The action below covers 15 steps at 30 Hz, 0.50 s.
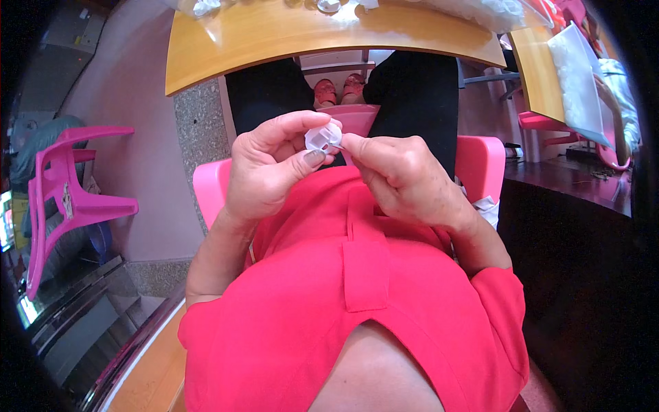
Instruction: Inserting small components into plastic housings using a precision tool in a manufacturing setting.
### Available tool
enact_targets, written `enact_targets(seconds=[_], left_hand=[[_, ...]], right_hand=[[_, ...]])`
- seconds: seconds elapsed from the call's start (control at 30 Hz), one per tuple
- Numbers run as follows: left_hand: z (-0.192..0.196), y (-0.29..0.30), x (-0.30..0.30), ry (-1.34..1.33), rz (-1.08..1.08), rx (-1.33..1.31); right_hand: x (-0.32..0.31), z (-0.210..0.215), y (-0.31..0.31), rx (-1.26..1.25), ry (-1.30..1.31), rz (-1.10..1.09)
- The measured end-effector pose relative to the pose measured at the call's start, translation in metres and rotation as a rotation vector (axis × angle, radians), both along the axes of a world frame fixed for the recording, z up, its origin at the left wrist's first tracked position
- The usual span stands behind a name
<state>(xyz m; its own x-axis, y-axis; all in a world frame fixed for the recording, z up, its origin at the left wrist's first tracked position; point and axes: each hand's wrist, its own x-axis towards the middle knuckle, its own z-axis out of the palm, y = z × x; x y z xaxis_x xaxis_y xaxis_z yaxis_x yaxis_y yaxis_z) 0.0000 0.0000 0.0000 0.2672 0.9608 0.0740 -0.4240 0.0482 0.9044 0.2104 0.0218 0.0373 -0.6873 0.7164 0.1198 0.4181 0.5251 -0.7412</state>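
From here I see L hand (264, 165) pinching a rnd white pc (322, 136), R hand (401, 165) pinched tight at its edge, can't tell on what.

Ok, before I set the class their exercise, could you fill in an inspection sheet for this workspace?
Surface: yellow-brown table beyond the lap, its far part cut off by the picture's top edge.
Job's things: small white plastic piece, held above the lap.
Clutter: small white parts along the table's visible top.
Hands: left hand pinches the piece; right hand has its fingertips at the piece's right edge, grip unclear.
Cables: nothing seen.
Surroundings: pink plastic seat to the left; pink chair under the person.
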Motion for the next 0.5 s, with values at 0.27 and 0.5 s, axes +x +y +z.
enact_targets(seconds=[0.27,0.5], left_hand=[[-0.0027,-0.0024,0.0040,-0.056,0.060,-0.031],[-0.0059,-0.0019,0.0073,-0.065,0.069,-0.025]], right_hand=[[-0.0030,-0.0019,0.0037,-0.206,0.172,-0.055],[-0.0036,-0.0036,0.0028,-0.430,0.296,-0.110]])
